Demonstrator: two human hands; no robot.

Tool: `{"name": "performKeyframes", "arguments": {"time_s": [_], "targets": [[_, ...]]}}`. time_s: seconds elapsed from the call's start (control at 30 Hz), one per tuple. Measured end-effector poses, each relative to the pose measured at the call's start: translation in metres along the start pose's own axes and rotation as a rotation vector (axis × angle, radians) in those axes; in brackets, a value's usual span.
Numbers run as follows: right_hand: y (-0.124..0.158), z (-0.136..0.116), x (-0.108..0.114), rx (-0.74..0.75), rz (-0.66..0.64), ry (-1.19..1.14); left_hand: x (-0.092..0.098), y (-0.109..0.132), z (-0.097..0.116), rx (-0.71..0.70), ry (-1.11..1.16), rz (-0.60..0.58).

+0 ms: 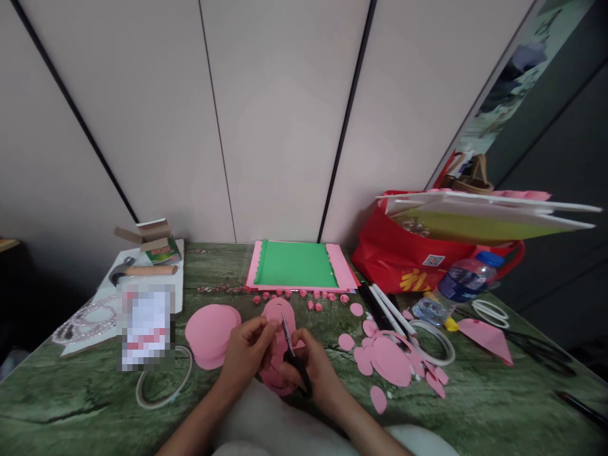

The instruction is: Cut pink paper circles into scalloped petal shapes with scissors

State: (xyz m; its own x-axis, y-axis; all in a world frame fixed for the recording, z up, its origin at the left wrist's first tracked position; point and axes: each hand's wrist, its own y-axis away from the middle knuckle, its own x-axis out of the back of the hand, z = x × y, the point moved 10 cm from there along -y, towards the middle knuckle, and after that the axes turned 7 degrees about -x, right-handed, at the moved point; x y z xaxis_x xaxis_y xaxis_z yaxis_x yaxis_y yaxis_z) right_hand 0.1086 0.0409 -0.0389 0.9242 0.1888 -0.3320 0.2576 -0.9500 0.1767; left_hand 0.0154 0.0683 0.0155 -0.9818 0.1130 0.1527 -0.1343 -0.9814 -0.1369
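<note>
Black-handled scissors (297,364) are in my right hand (311,367), its fingers wrapped round the handles. Their blades point up and away, close to the fingertips of my left hand (249,345). That hand is closed in a pinch on what looks like a piece of pink paper, mostly hidden by the fingers. Beneath both hands lie pink paper pieces (279,308), partly covered. To the left is a stack of pink paper circles (211,332). On the right, pink paper scraps (392,361) and small cut pieces are scattered.
Small pink rolled bits (311,305) line up before a green sheet (297,263) on pink paper. Tape rolls (164,404) (449,358) lie on both sides. A red bag (380,253), water bottle (463,285) and white pens (389,309) stand or lie right; a hammer (147,270) lies left.
</note>
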Motion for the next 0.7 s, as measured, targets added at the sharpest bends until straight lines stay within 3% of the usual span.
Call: {"name": "performKeyframes", "arguments": {"time_s": [0.13, 0.33, 0.53, 0.7], "targets": [[-0.003, 0.003, 0.003, -0.025, 0.034, -0.034, -0.001, 0.000, 0.001, -0.006, 0.006, -0.025], [-0.003, -0.006, 0.005, 0.090, 0.043, -0.054, -0.010, 0.001, -0.001, 0.023, -0.001, -0.125], [-0.011, 0.009, 0.010, 0.001, 0.067, -0.078, -0.011, 0.000, -0.004, 0.063, 0.060, -0.114], [-0.007, 0.001, 0.011, 0.029, 0.068, 0.005, -0.006, -0.001, -0.005, 0.047, 0.084, -0.069]]}}
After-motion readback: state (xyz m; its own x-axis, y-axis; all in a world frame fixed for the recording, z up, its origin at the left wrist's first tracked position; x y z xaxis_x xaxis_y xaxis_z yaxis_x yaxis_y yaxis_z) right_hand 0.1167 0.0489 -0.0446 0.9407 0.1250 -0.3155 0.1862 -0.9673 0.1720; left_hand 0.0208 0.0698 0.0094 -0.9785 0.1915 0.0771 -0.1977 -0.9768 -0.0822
